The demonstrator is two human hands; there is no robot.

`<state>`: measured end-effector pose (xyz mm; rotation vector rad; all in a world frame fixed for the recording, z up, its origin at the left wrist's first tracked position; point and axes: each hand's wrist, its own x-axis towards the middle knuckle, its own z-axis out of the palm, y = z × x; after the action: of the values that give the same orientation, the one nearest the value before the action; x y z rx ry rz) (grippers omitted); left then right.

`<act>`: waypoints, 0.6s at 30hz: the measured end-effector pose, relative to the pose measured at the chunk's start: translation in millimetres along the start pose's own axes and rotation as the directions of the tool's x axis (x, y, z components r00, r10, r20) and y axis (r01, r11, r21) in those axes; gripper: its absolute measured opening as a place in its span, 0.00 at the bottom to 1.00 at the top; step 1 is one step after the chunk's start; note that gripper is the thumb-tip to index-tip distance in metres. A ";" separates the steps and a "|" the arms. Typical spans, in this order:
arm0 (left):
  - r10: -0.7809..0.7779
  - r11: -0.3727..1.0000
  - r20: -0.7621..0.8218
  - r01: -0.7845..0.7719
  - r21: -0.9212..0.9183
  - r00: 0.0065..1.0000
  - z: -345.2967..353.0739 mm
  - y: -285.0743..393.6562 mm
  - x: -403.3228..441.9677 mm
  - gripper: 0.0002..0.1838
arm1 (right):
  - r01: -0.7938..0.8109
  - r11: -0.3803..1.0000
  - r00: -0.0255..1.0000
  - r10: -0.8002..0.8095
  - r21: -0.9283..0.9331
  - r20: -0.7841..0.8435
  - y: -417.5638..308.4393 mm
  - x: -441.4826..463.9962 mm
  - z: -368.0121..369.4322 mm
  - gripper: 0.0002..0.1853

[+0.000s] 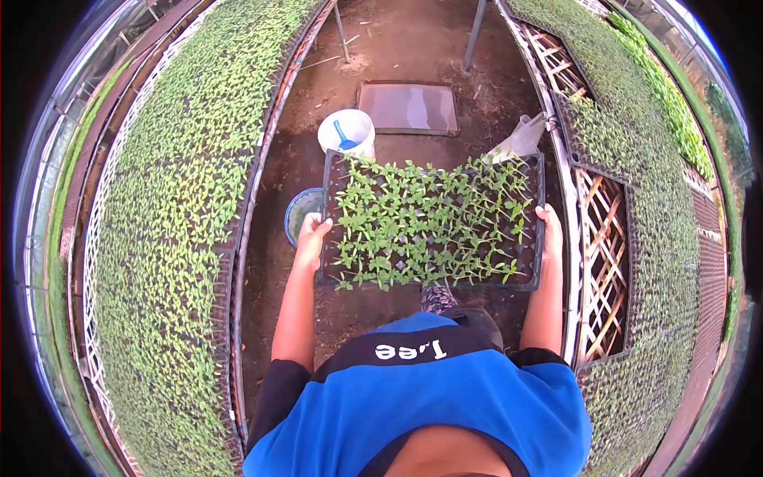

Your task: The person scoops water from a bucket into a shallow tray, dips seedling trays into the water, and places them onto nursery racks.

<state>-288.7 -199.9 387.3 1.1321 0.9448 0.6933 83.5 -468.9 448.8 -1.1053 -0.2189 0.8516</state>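
A black seedling tray [542,238] full of small green plants is held up level in front of my body, above the dirt floor. My left hand [312,238] grips its left short edge, with the thumb on top of the rim. On the opposite short edge, my right hand [550,230] is closed around the rim, thumb also on top. The fingers under the tray are hidden. The seedlings [421,222] lean in different directions, and dark soil shows between them, mostly on the right side.
Long benches of seedlings [175,199] [644,175] run along both sides. The right one has gaps showing a lattice [602,262]. Beyond the tray are a white bucket [362,131] with a blue scoop [343,137], a blue-rimmed basin [298,208], a plastic bag [518,141] and a water-covered slab [409,108].
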 end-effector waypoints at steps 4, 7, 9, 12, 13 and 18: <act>0.041 0.999 -0.003 -0.041 0.011 0.999 45.1 5.7 125.1 0.04 | 0.038 0.999 0.999 -0.038 0.034 -0.022 -3.6 120.6 24.1 0.04; -0.055 0.998 -0.039 0.054 -0.038 0.998 71.1 8.9 224.6 0.04 | 0.032 0.999 0.998 -0.031 0.024 -0.051 -7.4 234.3 28.7 0.03; -0.015 1.000 -0.086 0.015 -0.002 0.996 83.0 11.4 291.5 0.05 | 0.000 1.000 1.000 0.001 0.010 -0.026 -9.8 312.7 35.2 0.03; -0.022 0.997 -0.124 0.031 0.072 0.992 98.3 33.3 375.6 0.05 | -0.048 0.997 0.999 0.048 -0.063 0.001 -14.5 410.3 54.1 0.02; -0.043 0.995 -0.141 0.054 0.080 0.989 101.6 36.0 408.8 0.05 | -0.051 0.994 0.999 0.051 -0.095 0.002 -14.3 446.3 58.7 0.02; -0.040 0.993 -0.163 0.058 0.107 0.986 116.6 42.5 569.1 0.07 | -0.036 0.961 0.998 0.050 -0.274 0.044 5.9 616.7 64.6 0.06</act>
<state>72.9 246.7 292.1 1.1593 1.1567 0.7068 460.4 7.1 322.9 -1.3511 -0.3641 0.9067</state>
